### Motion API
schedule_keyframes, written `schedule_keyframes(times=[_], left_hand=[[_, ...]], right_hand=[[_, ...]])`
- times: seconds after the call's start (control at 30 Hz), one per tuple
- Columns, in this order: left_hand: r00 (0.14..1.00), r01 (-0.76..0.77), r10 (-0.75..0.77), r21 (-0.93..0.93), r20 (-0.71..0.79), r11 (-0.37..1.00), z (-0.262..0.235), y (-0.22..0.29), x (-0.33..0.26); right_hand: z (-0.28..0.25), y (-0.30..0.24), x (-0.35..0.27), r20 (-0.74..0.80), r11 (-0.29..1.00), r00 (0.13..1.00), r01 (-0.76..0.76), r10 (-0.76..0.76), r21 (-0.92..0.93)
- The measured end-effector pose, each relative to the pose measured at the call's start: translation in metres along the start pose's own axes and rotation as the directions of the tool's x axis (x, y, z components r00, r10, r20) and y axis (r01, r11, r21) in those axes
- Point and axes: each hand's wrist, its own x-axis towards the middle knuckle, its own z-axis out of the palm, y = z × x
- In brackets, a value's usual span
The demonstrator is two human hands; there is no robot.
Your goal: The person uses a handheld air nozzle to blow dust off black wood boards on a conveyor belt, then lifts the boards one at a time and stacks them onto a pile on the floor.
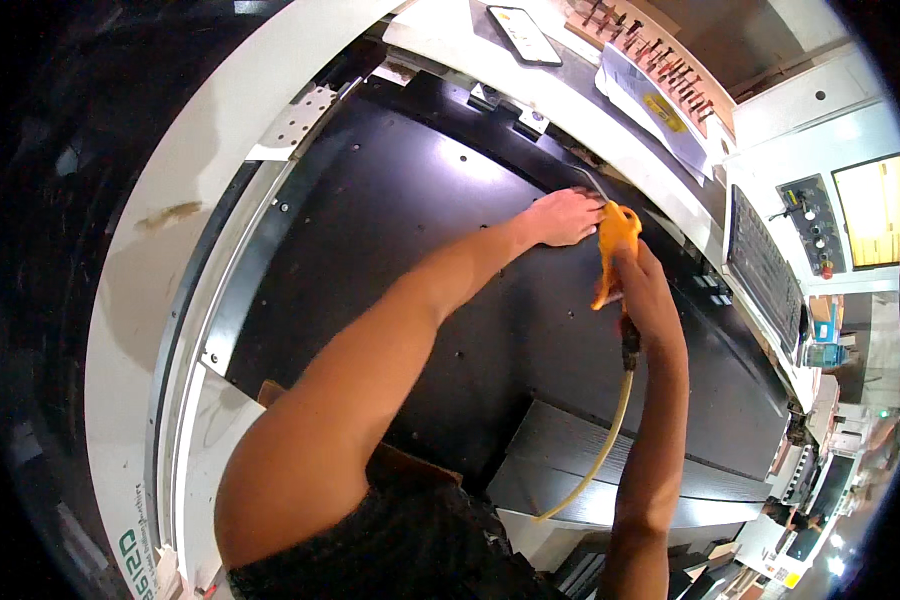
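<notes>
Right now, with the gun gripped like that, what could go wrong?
The left hand sits right by the thin metal nozzle of the orange gun in the right hand, so a discharge might catch its fingers. The yellowish hose passes over the dark plank and could snag on its edge. If it blows air, the papers might scatter.

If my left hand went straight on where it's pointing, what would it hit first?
Probably the orange air gun; your left hand's fingertips may already touch it, but depth is unclear.
</notes>
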Motion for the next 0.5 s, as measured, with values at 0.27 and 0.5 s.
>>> schedule_keyframes(times=[0.27,0.5], left_hand=[[0.866,0.253,0.029,0.486,-0.500,0.837,0.108,-0.057,0.017],[0.955,0.260,-0.184,0.350,-0.234,0.900,0.048,-0.027,-0.013]], right_hand=[[0.065,-0.031,0.104,0.175,0.980,0.984,0.070,-0.037,-0.185],[0.123,-0.070,0.114,0.108,0.837,0.987,0.161,-0.123,-0.522]])
